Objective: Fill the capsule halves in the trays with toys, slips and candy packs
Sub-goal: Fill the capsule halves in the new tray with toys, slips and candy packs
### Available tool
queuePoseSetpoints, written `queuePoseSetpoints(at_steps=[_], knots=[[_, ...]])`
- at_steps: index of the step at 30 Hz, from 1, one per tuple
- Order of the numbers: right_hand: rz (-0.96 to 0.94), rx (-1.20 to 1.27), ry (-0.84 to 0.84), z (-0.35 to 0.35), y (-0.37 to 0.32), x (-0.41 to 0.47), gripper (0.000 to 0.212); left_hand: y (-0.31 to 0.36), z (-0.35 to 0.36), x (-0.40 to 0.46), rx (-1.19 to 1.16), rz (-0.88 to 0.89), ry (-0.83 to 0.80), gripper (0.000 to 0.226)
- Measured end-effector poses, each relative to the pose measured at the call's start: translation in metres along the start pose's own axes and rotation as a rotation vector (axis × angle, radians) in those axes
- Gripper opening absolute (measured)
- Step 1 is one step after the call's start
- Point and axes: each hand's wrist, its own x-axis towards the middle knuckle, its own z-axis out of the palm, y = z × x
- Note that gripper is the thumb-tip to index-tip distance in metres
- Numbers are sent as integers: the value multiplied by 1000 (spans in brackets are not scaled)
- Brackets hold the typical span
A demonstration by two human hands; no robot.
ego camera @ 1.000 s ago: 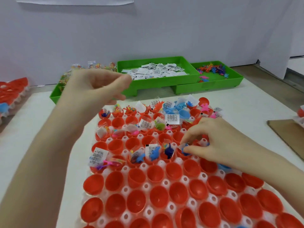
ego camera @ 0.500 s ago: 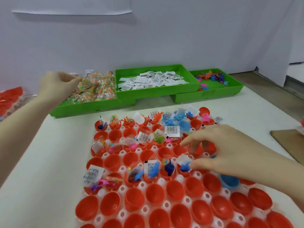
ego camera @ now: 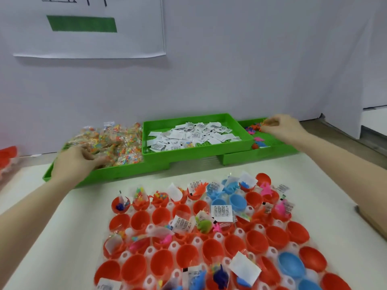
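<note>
My left hand (ego camera: 77, 164) digs into the candy packs (ego camera: 113, 143), grip unclear; my right hand (ego camera: 280, 127) pinches toys (ego camera: 254, 129). On the worktop (ego camera: 73, 206), far capsule halves (ego camera: 161, 216) are mostly filled and many near ones are empty, roughly half remaining.

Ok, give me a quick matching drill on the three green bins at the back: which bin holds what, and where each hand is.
Column 1:
1. left bin
2. middle bin
3. right bin
4. capsule tray

Column 2:
A. paper slips, no hand in it
B. small toys, right hand reaching in
C. red and blue halves, partly filled
D. candy packs, left hand on them

Pairs: 1-D, 2-A, 3-B, 4-C
</note>
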Motion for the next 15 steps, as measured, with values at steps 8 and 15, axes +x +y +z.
queuePoseSetpoints(at_steps=[8, 15], knots=[[98, -129, -35, 38, 14, 22, 23, 1, -4, -8, -9, 3, 257, 31], [134, 61, 16, 34, 15, 20, 36, 11, -8, -15, -149, -8, 336, 28]])
